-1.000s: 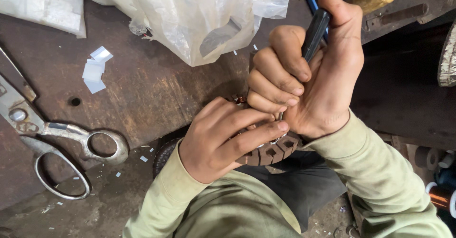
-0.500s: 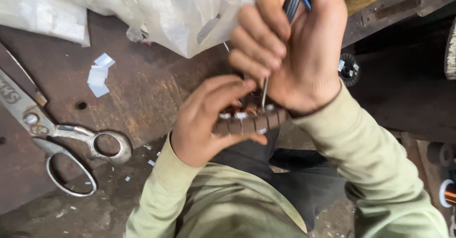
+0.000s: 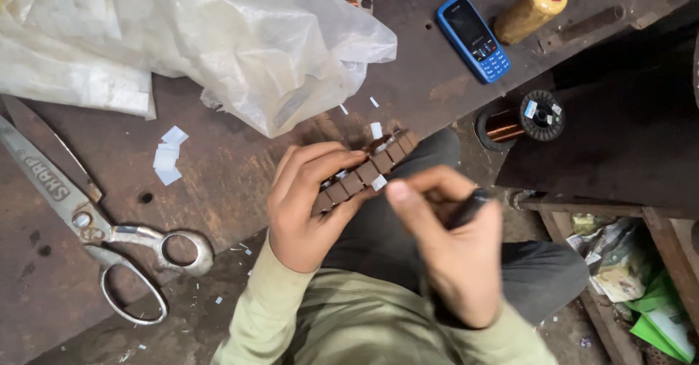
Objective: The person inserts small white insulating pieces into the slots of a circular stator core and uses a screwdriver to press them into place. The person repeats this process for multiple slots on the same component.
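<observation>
- Stator (image 3: 364, 177): slotted metal core gripped in left hand (image 3: 309, 205) over the lap, beside the desk (image 3: 240, 168) edge.
- Right hand (image 3: 451, 252), closed around a dark tool (image 3: 470, 208), has dropped from above to beside it; the tool is withdrawn from the slots.

Blue phone (image 3: 473, 37) (dark screen), rusty-brown slotted core (image 3: 364, 178), silver scissors (image 3: 95, 223), copper-coloured wire spool (image 3: 520, 119), olive sleeves (image 3: 291, 321)

A brown slotted metal ring (image 3: 368, 170), tilted, lies under the curled left fingers (image 3: 320, 162). A dark tool handle (image 3: 470, 208), possibly a screwdriver, sits between the right fingers (image 3: 426, 186).
</observation>
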